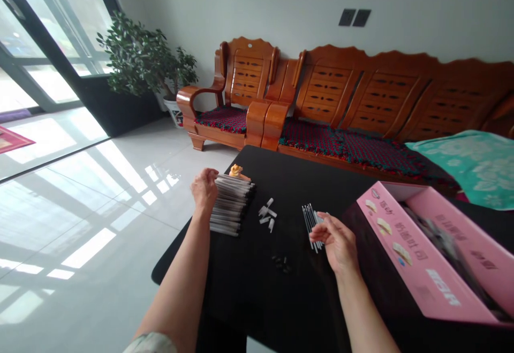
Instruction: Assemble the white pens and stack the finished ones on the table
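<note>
My left hand (204, 188) is at the left end of a stack of slim, greyish pen-like sticks (229, 208), its fingers bent together at the topmost ones. What its fingertips pinch, if anything, is hidden. Beside a small bundle of thin rods like pen refills (310, 227), my right hand (336, 238) rests with loosely curled fingers apart, partly covering the rods. Several short whitish translucent pieces (266, 211) lie between the hands. Nearer to me are several small black pieces (282, 263), too small to make out.
A pink open box (395, 240) with dark contents stands on the right of the black table (257, 299). A small orange figurine (236, 170) sits behind the stack. Wooden seats (333, 90) line the wall, and a potted plant (140, 55) stands by the glass door.
</note>
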`<state>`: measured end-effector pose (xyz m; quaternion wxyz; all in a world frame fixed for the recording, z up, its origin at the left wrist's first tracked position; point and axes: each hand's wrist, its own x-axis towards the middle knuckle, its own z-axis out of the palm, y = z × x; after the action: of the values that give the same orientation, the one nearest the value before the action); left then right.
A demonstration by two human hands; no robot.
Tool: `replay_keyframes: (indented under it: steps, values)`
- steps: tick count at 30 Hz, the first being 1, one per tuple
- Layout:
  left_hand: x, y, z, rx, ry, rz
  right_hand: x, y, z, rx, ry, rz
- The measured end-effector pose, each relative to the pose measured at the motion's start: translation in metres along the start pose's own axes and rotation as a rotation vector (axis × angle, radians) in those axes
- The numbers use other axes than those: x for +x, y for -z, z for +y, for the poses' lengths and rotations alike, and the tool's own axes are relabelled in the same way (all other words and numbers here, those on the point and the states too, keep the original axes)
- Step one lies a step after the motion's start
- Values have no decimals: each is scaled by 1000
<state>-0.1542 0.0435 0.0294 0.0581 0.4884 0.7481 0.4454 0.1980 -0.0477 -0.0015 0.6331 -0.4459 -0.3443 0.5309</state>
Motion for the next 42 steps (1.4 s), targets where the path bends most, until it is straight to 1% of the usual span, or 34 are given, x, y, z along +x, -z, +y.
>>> replay_keyframes:
  steps: [2,6,9,13,19,22,24,26,28,30,32,34,36,38,39,41,42]
  values:
    - [4,-4,-1,63,6,-20,0,0,0,-2,-2,-7]
    - [6,-10,-1,195,-20,-13,0,1,2,-7,-3,-20]
    - [7,-12,-2,230,-28,-25,1,1,3,-9,-2,-24]
    - [7,-13,-3,219,-22,-48,1,2,4,-6,-1,-32]
    - [8,-15,-5,188,-37,-20,0,1,4,-6,-2,-38]
    - [9,-14,-6,163,-57,22,1,2,5,-5,-7,-43]
    - [6,-13,-2,115,-95,90,2,3,7,-8,-5,-45]
    - [-5,-14,8,29,-162,178,2,3,8,-17,4,-41]
    - [-23,-18,24,-77,-248,230,1,1,8,-44,34,-27]
    - [-47,-24,44,-160,-333,208,-2,-2,5,-106,112,-2]
    - [-72,-32,61,-208,-403,149,-5,-7,-1,-179,196,23]
    - [-94,-40,71,-225,-465,82,-9,-12,-10,-260,234,14]
    - [-108,-47,74,-226,-503,37,-14,-18,-23,-329,236,-30]
    - [-115,-55,73,-217,-518,18,-25,-26,-36,-389,220,-85]
    - [-117,-58,71,-219,-519,31,-33,-31,-41,-422,218,-99]
    - [-119,-63,68,-221,-548,0,-53,-40,-50,-451,213,-127]
    - [-120,-65,67,-229,-550,16,-65,-44,-52,-443,197,-125]
